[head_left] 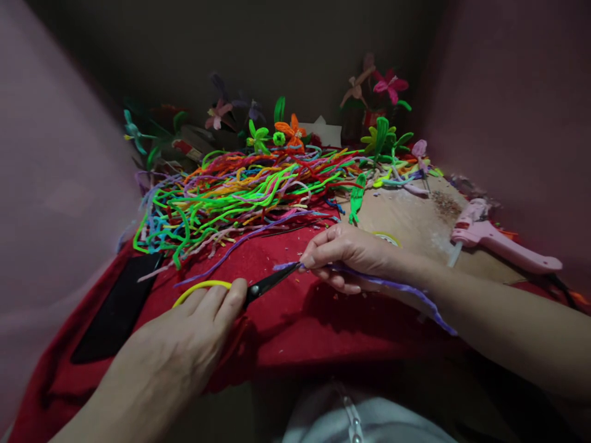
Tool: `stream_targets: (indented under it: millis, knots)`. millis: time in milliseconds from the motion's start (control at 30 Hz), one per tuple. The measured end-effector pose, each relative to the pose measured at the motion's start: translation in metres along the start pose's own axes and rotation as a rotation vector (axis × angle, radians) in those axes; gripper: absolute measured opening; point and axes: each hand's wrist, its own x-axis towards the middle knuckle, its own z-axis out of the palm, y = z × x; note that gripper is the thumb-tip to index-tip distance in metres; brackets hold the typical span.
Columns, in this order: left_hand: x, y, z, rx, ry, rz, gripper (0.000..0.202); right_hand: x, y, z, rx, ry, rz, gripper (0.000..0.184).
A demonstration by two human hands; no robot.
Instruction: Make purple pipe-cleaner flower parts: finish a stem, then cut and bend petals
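Observation:
My left hand is closed around the yellow handles of a pair of scissors. Their dark blades point right and reach the fingertips of my right hand. Between thumb and fingers, my right hand pinches a purple pipe cleaner. One short end sticks out left of the fingertips by the blade tips; the long end trails right, beneath my forearm. Whether the blades have closed on the pipe cleaner I cannot tell.
A heap of colourful pipe cleaners covers the red cloth. A black phone-like slab lies left. At right, a pink glue gun rests on a board. Pipe-cleaner flowers, including an orange flower, stand behind.

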Motion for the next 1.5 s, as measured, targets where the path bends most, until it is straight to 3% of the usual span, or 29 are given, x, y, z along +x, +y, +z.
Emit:
stream_targets:
  millis: [367, 767, 1067, 1200, 1367, 1500]
  knots:
    - [-0.001, -0.01, 0.003, -0.02, 0.032, 0.099, 0.054, -0.001, -0.001, -0.001, 0.027, -0.1, 0.061, 0.007]
    - [-0.001, -0.009, 0.007, -0.072, -0.09, 0.029, 0.057, 0.002, 0.0, -0.005, 0.083, -0.186, 0.085, 0.005]
    - [-0.006, -0.007, 0.007, -0.142, -0.104, 0.035, 0.056, 0.004, 0.0, -0.004, 0.158, -0.227, 0.096, 0.005]
    - [-0.009, -0.008, 0.014, -0.251, -0.077, 0.028, 0.054, 0.004, 0.0, -0.003, 0.148, -0.194, 0.088, 0.006]
    - [-0.003, -0.01, 0.019, -0.284, 0.037, -0.003, 0.047, 0.004, -0.001, -0.003, 0.127, -0.029, 0.017, 0.005]
    - [0.004, -0.008, 0.015, -0.246, -0.018, -0.033, 0.047, 0.005, -0.002, -0.004, 0.126, -0.005, -0.02, 0.005]
